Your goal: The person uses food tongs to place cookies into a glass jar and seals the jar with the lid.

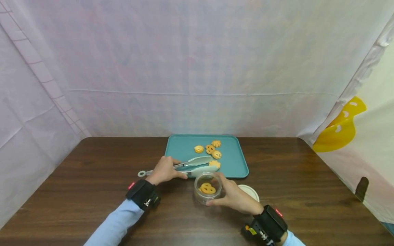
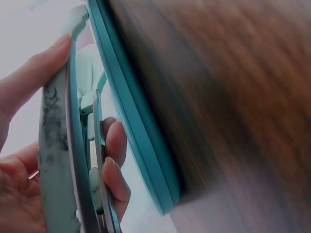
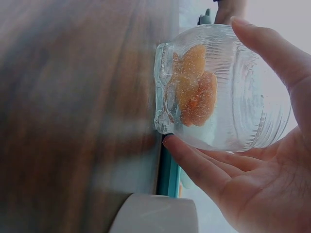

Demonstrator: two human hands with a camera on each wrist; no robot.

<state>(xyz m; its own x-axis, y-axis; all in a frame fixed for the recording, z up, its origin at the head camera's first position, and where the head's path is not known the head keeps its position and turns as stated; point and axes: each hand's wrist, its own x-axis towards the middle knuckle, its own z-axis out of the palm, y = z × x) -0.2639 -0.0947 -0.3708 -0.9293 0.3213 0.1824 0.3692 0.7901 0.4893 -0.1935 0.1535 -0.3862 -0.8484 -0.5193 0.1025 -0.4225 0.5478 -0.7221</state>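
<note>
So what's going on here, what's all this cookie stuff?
A person's left hand is holding silver tongs with pale green tips over a rectangular teal tray. Five golden cookies are on it, one right by the tips; I can't tell whether it's pinched. The right hand holds a clear round jar, open, with a few cookies inside, including a pretzel-shaped one. A round white lid lies on the brown wood-grain table beside that hand.

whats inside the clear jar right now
The clear jar holds cookies: from above, a pretzel-shaped one shows, with at least one more against it. They overlap, so anything covered beneath them and the exact count can't be seen.
</note>
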